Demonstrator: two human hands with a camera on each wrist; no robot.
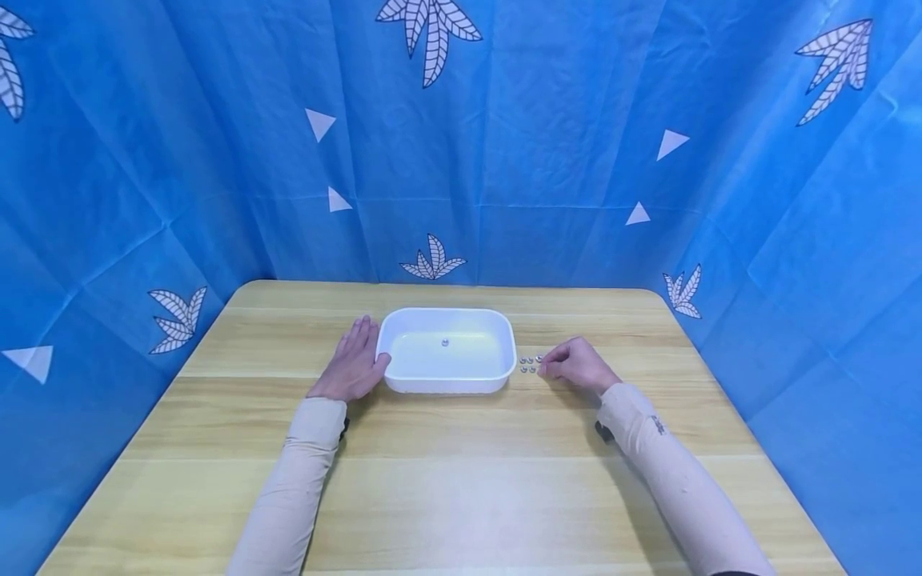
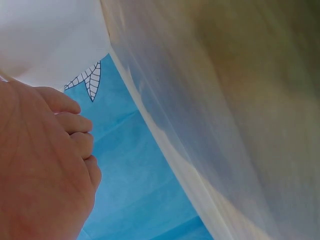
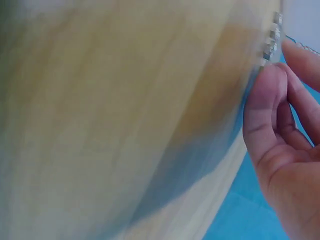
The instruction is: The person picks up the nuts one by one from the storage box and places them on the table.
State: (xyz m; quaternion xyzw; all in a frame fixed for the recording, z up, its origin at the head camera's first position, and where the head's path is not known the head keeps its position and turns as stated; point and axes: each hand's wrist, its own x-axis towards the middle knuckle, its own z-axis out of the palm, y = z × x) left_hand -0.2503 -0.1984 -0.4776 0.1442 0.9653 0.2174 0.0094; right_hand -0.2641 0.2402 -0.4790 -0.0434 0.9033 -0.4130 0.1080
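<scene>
A white plastic basin point(image 1: 446, 385) stands on the table, with one small shiny metal piece point(image 1: 445, 342) lying inside it. My left hand point(image 1: 353, 364) lies along the basin's left side, fingers extended and thumb over the rim. In the left wrist view the left hand point(image 2: 45, 165) is beside the white basin wall point(image 2: 55, 45). Just right of the basin, several small metal pieces point(image 1: 530, 361) sit in two short rows. At their right end my right hand point(image 1: 582, 366) pinches one such piece between thumb and fingertips, mostly covered. The right wrist view shows the thumb point(image 3: 270, 90) close to the metal pieces point(image 3: 272, 40).
The light wooden table point(image 1: 461, 488) reaches back to a blue curtain point(image 1: 562, 144) with white leaf and triangle prints, which also hangs at both sides.
</scene>
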